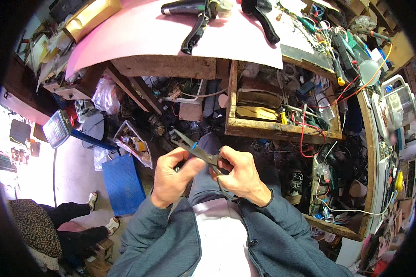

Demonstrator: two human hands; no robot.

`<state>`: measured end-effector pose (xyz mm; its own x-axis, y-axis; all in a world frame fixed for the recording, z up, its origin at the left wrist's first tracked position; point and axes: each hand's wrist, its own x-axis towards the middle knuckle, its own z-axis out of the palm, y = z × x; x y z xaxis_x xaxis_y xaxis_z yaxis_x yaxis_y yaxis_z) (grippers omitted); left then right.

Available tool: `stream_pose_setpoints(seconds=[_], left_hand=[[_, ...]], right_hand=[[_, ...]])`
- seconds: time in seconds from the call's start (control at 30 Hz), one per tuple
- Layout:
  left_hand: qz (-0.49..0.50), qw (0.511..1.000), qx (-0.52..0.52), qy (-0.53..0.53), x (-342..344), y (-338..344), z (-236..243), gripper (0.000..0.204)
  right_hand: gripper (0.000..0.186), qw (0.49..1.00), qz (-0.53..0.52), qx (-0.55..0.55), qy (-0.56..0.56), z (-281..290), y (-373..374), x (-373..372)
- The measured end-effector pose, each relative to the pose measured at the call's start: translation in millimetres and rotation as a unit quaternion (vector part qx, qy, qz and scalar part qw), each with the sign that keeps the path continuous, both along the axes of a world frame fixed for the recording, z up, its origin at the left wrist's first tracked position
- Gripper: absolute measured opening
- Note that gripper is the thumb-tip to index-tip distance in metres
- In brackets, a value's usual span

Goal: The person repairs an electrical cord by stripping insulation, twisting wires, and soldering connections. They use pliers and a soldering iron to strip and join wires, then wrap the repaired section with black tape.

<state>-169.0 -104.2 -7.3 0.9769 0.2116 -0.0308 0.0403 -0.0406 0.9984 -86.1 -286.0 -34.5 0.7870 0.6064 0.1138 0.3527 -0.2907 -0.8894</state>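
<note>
In front of my chest, my right hand (243, 173) grips a pair of dark metal scissors (186, 140) by the handles, with the blades pointing up and to the left. My left hand (174, 175) is closed beside the blades, its thumb and fingers pressed together. A small dark tip shows at its fingers, but what it holds is mostly hidden. Against the blades lies a small blue piece (194, 145); I cannot tell whether it is held or cut. On the pink tabletop (138, 34) ahead lie a black handled device (196, 32) and a second black handle (266, 25).
An open wooden drawer (282, 131) full of tools and wires juts out at the front right. Cluttered shelving (367, 175) stands on the right. A blue board (122, 184) and a small bin (136, 144) are at the left. A person's legs (71, 214) show at the lower left.
</note>
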Motion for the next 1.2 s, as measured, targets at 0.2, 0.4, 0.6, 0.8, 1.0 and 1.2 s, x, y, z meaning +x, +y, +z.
stream_pose_setpoints(seconds=[0.2, 0.4, 0.6, 0.8, 1.0, 1.2], left_hand=[[-0.067, 0.921, -0.372, 0.099, 4.9, 7.9, -7.2, 0.028], [-0.102, 0.908, -0.388, 0.12, 6.0, -1.0, 5.2, 0.023], [0.01, 0.994, -0.103, 0.026, 8.8, -12.8, -5.8, 0.021], [-0.008, 0.994, -0.1, 0.052, 0.0, -12.1, -0.8, 0.032], [0.046, 0.842, -0.538, 0.002, 1.5, -29.7, 18.1, 0.039], [0.003, 0.813, -0.582, -0.008, 4.9, -30.8, 24.4, 0.043]], right_hand=[[0.028, 0.998, 0.003, 0.039, 0.056, -12.6, -5.8, 3.0], [0.028, 0.999, 0.002, 0.013, 0.039, -6.3, -7.7, 3.9], [0.027, 0.999, 0.03, 0.004, 0.024, -1.3, -10.1, 1.0], [0.029, 0.999, 0.032, -0.003, -0.008, 1.1, -14.9, 2.7], [0.028, 0.982, 0.018, 0.08, 0.17, 11.9, -5.6, -17.7], [0.026, 0.983, -0.05, 0.103, 0.14, 15.9, 6.9, -25.9]])
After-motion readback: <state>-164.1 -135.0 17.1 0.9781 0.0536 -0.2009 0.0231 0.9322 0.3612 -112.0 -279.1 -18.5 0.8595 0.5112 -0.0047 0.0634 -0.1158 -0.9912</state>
